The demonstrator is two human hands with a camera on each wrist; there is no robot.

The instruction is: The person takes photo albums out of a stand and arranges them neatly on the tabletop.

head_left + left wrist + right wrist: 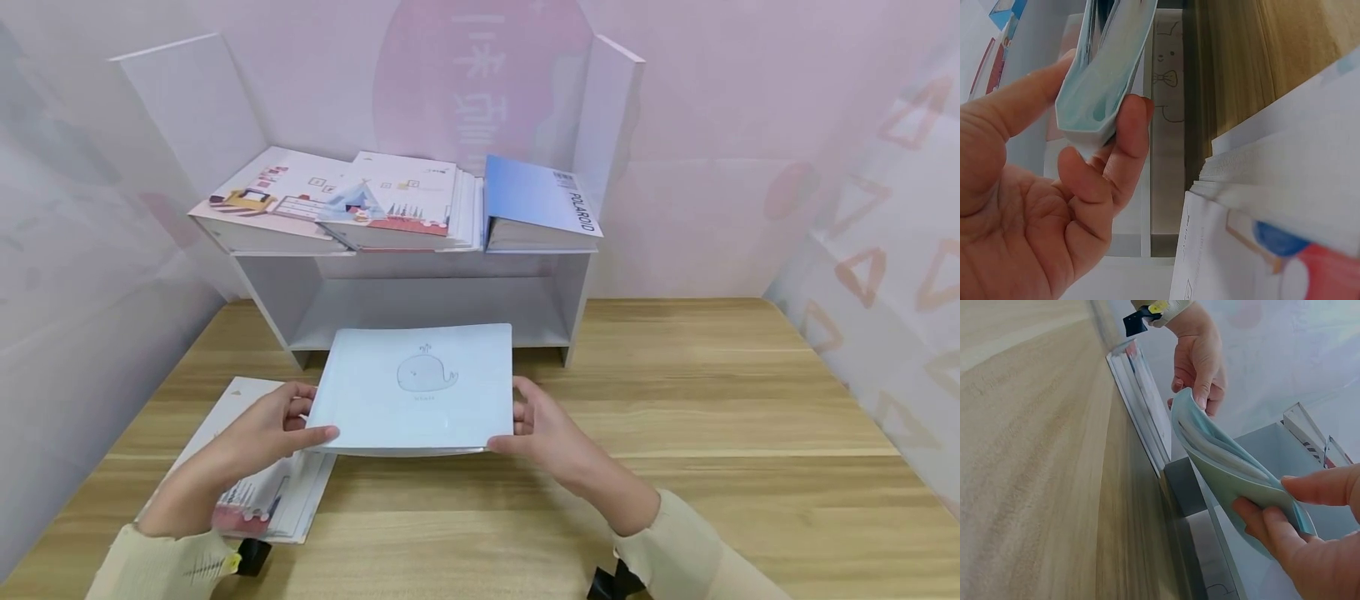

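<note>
Pink wall (pixel 705 150) backs table (pixel 720 417) and whale folder (pixel 375 408)

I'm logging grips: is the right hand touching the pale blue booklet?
Touching: the right wrist view shows the right hand pinching the pale blue booklet between thumb and fingers.

Both forearms (pixel 630 500) reach forward; the left hand (pixel 264 430) and right hand (pixel 545 435) face each other, pinching, thumbs (pixel 318 436) above, fingers (pixel 1277 530) curled beneath.
</note>
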